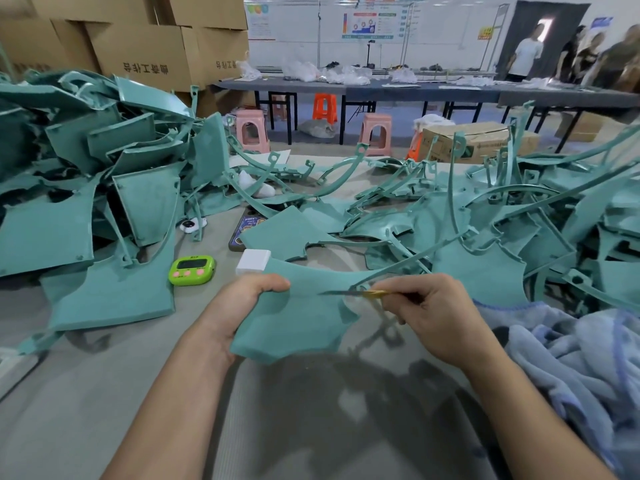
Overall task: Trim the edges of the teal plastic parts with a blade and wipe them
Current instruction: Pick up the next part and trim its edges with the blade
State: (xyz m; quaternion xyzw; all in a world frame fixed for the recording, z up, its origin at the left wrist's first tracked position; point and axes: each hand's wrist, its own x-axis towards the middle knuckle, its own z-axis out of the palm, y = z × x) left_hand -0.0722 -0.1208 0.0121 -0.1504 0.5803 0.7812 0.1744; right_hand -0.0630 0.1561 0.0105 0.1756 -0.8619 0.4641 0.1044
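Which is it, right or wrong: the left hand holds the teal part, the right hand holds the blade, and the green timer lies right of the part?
Wrong in one point. The head view shows the green timer left of the teal part, not right. The left hand holds the part, the right hand the blade.

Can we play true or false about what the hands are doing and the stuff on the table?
1. The left hand grips a teal plastic part. True.
2. The right hand holds scissors. False: it holds a blade with a yellow handle.
3. A green timer lies on the table. True.
4. The left hand holds the blue cloth. False: the cloth lies unheld beside the right arm.
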